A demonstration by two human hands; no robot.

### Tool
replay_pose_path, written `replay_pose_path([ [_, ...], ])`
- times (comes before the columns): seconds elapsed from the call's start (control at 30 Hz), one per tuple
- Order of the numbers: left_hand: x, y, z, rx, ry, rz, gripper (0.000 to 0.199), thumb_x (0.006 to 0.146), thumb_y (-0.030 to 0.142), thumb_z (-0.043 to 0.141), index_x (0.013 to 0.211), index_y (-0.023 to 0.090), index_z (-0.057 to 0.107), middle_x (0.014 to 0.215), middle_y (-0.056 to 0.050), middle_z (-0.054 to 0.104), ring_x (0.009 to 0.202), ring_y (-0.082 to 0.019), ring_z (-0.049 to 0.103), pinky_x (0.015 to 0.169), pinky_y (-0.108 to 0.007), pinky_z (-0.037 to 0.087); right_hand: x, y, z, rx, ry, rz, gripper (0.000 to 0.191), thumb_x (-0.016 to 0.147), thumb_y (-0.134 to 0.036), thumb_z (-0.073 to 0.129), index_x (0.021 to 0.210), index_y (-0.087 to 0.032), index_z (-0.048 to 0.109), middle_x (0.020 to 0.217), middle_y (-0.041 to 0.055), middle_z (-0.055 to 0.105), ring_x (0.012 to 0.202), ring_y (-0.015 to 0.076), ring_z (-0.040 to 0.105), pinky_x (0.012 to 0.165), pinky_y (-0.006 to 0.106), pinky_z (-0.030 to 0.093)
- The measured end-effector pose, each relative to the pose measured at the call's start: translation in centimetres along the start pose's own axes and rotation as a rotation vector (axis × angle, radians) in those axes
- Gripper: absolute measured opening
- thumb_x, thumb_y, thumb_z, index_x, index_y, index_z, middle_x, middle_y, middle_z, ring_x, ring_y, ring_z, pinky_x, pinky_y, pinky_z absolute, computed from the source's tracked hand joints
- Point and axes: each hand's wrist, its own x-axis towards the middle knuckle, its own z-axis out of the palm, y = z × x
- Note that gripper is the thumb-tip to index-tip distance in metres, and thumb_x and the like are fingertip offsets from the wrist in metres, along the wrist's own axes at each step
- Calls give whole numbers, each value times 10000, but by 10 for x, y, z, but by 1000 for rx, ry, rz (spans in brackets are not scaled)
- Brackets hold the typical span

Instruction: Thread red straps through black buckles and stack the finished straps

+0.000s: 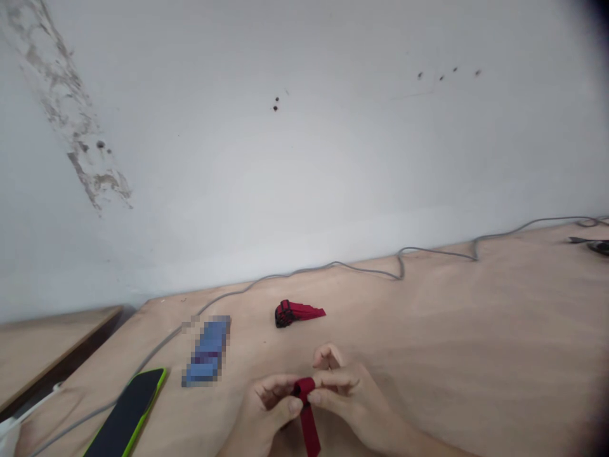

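Low in the head view, my left hand (pixel 269 406) and my right hand (pixel 352 397) meet at a dark red fabric strap (pixel 310 431). Its upper end is curled into a small loop, pinched between thumb and fingers on both sides. The strap's tail hangs down toward the bottom edge of the picture. Something dark shows beside the loop, partly hidden by my left fingers. Beyond my hands lies a bundle of red straps with black buckle-like ends (pixel 299 312), its red tails fanned to the right.
A phone in a lime-green case (pixel 126 416) lies at the lower left, with a blurred-out blue item (pixel 208 352) near it. A grey cable (pixel 295 273) runs along the back of the wooden table (pixel 476 343), against a wall. A dark object (pixel 597 246) sits at the far right.
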Motion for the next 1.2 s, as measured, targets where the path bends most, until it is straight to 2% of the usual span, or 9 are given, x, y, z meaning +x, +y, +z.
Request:
replay_pose_path([
  [0.13, 1, 0, 5, -54, -21, 1, 431, 602, 458, 928, 913, 186, 805, 897, -92, 803, 893, -266, 723, 857, -361, 512, -1, 6, 2, 33, 19, -12, 232, 867, -401, 676, 706, -260, 767, 951, 6, 539, 988, 203, 525, 917, 283, 418],
  [0.2, 0, 6, 11, -44, -88, -11, 472, 608, 500, 913, 944, 186, 801, 913, -95, 795, 911, -283, 722, 898, -395, 505, -2, 7, 2, 41, 23, -2, 247, 857, -409, 683, 681, -254, 760, 954, 13, 548, 1026, 217, 520, 928, 292, 418],
  [0.33, -3, 22, 20, 37, -237, -43, 513, 714, 530, 835, 1073, 168, 784, 980, -122, 786, 993, -322, 702, 961, -446, 477, 0, 5, 1, 2, 14, 0, 263, 863, -393, 669, 660, -247, 752, 945, 20, 547, 1042, 226, 522, 939, 312, 420],
  [0.4, -3, 22, 20, 46, -212, -15, 486, 747, 522, 812, 1083, 171, 785, 995, -123, 787, 1009, -323, 698, 970, -449, 471, 1, 4, 1, -9, 11, 2, 265, 867, -404, 664, 675, -248, 759, 941, 25, 542, 1057, 231, 522, 933, 315, 430],
  [0.6, -1, 8, 19, -53, -134, -6, 457, 712, 505, 842, 1031, 180, 803, 923, -115, 803, 957, -321, 716, 940, -459, 488, 1, 1, -1, 8, -7, -16, 320, 875, -462, 663, 656, -249, 761, 902, 30, 546, 1089, 244, 522, 932, 331, 437],
  [0.73, -2, 4, 22, -136, -103, -28, 396, 731, 463, 846, 993, 168, 812, 855, -100, 801, 816, -255, 731, 851, -379, 516, 2, -1, -4, 49, -40, -14, 334, 848, -521, 688, 658, -263, 782, 787, 31, 558, 1140, 265, 498, 953, 357, 424],
  [0.9, -1, 0, 18, -182, -44, -72, 385, 706, 466, 872, 926, 155, 813, 765, -66, 782, 685, -162, 702, 703, -250, 515, 4, -2, -6, 38, -49, -16, 299, 838, -523, 702, 712, -276, 814, 810, 38, 591, 1106, 260, 495, 987, 373, 410],
  [1.07, 0, 0, 14, -122, -40, -54, 401, 669, 457, 899, 907, 153, 791, 768, -61, 783, 667, -158, 714, 684, -245, 531, 5, -6, -6, 2, -35, -13, 370, 843, -532, 678, 644, -240, 789, 885, 51, 569, 1131, 272, 491, 985, 376, 419],
  [1.2, -1, 1, 17, -149, 83, -57, 443, 639, 543, 883, 818, 153, 773, 678, -40, 767, 607, -161, 701, 642, -241, 511, 2, -7, -5, -25, -50, -41, 297, 880, -454, 662, 696, -264, 796, 770, 33, 549, 1125, 264, 495, 984, 362, 410],
])
